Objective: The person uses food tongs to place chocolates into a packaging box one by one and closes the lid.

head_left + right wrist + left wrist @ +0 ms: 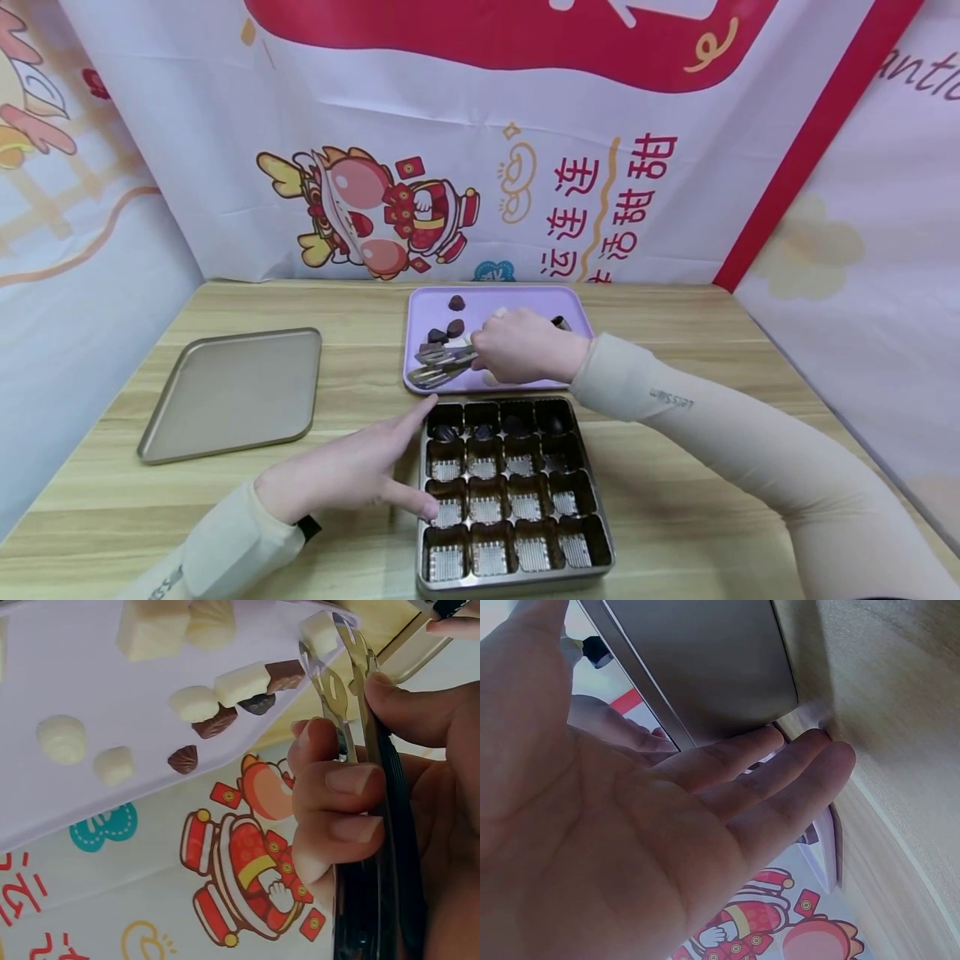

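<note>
My right hand (521,346) grips a pair of metal tongs (438,371) with dark handles over the lilac tray (517,296). In the right wrist view, a white chocolate (318,634) lies right at the tong tips. White and dark chocolates are scattered over the tray, among them a dark shell-shaped one (183,759). My left hand (360,467) is beside the compartmented metal tin (517,585), fingers extended along its left side and thumb at the rim. Dark chocolates (517,426) sit in the tin's back row; the front compartments show bare ridged bottoms.
A flat bronze-coloured baking tray (240,392) lies on the left of the wooden table (367,333). Behind the table hangs a printed cloth (450,117), with more cloth on both sides. The lilac tray stands just behind the tin.
</note>
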A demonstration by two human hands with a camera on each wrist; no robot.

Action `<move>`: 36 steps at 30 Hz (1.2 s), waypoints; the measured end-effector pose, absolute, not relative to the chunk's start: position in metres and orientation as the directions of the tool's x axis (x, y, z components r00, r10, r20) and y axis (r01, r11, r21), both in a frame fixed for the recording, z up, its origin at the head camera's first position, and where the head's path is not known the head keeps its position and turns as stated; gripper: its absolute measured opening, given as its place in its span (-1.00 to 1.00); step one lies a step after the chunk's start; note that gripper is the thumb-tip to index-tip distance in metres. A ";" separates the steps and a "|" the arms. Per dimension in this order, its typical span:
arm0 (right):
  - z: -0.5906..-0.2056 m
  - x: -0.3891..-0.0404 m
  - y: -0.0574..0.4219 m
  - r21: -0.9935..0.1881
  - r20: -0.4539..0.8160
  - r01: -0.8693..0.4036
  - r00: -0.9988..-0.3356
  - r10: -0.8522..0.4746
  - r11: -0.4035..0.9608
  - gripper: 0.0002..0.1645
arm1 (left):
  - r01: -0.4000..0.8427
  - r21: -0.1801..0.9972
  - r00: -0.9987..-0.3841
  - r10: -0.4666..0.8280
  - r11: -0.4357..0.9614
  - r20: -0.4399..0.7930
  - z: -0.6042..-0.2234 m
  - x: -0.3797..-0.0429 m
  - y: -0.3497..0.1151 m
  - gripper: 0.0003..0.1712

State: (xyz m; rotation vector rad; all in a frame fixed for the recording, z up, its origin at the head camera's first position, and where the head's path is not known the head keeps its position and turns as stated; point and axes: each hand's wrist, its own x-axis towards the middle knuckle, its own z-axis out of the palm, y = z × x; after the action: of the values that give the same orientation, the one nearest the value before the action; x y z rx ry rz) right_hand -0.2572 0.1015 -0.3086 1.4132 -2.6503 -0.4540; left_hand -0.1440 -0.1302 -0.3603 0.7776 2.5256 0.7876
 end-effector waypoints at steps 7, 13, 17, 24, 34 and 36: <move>-0.310 -0.259 0.104 0.284 -0.032 -0.802 -0.556 -0.830 0.526 -0.70 | 0.386 0.609 -0.777 0.600 0.693 -0.190 -0.361 -0.144 -0.131 0.50; -0.312 -0.260 0.107 0.284 0.004 -0.804 -0.544 -0.839 0.522 -0.69 | 0.377 0.606 -0.784 0.590 0.700 -0.194 -0.361 -0.144 -0.132 0.50; -0.316 -0.263 0.115 0.274 0.036 -0.803 -0.541 -0.840 0.529 -0.67 | 0.382 0.605 -0.783 0.592 0.699 -0.191 -0.362 -0.144 -0.132 0.50; -0.312 -0.262 0.133 0.146 0.062 -0.779 -0.608 -0.792 0.610 -0.67 | 0.402 0.608 -0.762 0.618 0.685 -0.193 -0.361 -0.145 -0.133 0.49; -0.305 -0.249 0.161 0.072 0.173 -0.735 -0.657 -0.734 0.674 -0.67 | 0.383 0.602 -0.757 0.611 0.700 -0.229 -0.356 -0.144 -0.132 0.49; -0.304 -0.244 0.166 0.062 0.180 -0.720 -0.673 -0.717 0.691 -0.66 | 0.380 0.607 -0.754 0.614 0.698 -0.233 -0.356 -0.143 -0.132 0.49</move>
State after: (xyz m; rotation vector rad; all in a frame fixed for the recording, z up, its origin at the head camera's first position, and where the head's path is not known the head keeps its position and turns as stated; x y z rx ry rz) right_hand -0.2440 0.1665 -0.3035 1.1646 -2.7113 0.0209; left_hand -0.1433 -0.1318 -0.3564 0.7696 2.4856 0.7554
